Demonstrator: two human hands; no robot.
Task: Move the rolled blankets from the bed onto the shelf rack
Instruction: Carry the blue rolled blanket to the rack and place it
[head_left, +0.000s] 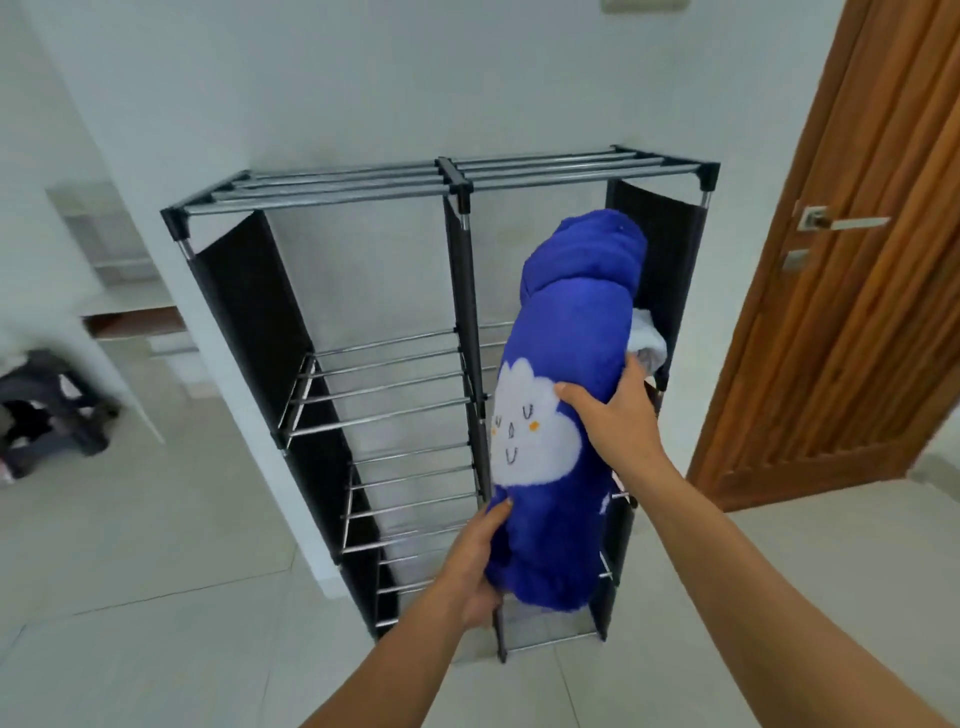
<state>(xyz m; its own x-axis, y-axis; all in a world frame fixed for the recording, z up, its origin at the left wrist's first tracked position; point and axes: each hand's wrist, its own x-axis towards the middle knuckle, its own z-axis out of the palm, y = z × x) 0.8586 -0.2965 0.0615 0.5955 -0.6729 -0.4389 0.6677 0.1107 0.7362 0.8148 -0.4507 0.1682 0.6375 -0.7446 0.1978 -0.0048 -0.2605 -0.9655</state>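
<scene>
Rolled blue blanket (561, 374) with a white cloud face, held upright in front of the right-hand column of the shelf rack (452, 182), its top just below the rack's top bars. Left hand (475, 564) cupping the bottom end, fingers curled round it; right hand (608, 410) gripping the middle. White cloth (647, 343) behind, on a right-column shelf. Wooden door (857, 260) to the right.
</scene>
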